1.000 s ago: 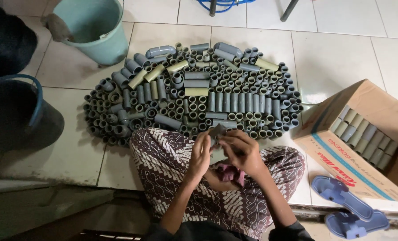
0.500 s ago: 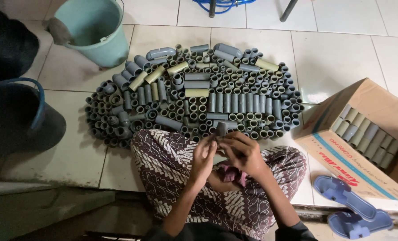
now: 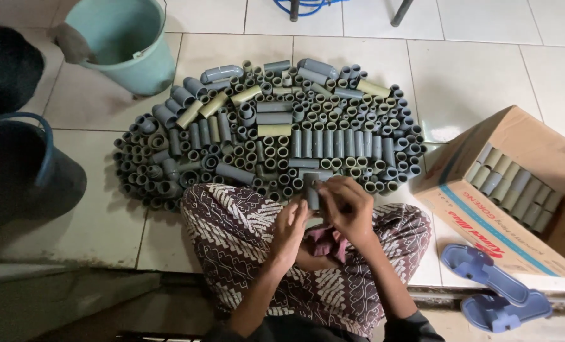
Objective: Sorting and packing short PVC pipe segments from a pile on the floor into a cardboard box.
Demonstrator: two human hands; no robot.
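Standing right behind this person sitting on the tiled floor [image 3: 472, 69], legs under a patterned batik cloth [image 3: 232, 234], and both hands are busy with one short grey pipe piece [image 3: 311, 193]. The right hand [image 3: 351, 209] has its fingers closed around the piece, holding it upright just over the lap, and the left hand [image 3: 290, 229] is curled in close beside it, fingertips at the lower end. Can't tell from this angle whether the left is really gripping the piece or only steadying it. There's a dark reddish rag [image 3: 325, 242] bunched in the lap just under the hands.

In front of the knees sits a big oval spread of grey pipe offcuts [image 3: 270, 133], most standing on end, some lying flat, with a few yellowish ones [image 3: 274, 130] mixed in. The piece in hand hangs right at the near edge of that spread.

My read: this is the handle-one-piece stage, looking it over or wiping it with that rag. I'd guess whatever comes after needs a firm pinch and a clear spot to put it, either among the standing ones or in the cardboard box [image 3: 517, 209] on the right, which already has a neat row of pieces inside.

Also around: a teal bucket [image 3: 127, 44] at top left, a dark bucket with a blue handle [image 3: 23, 171] at far left, and a pair of blue sandals [image 3: 495, 294] by the box.
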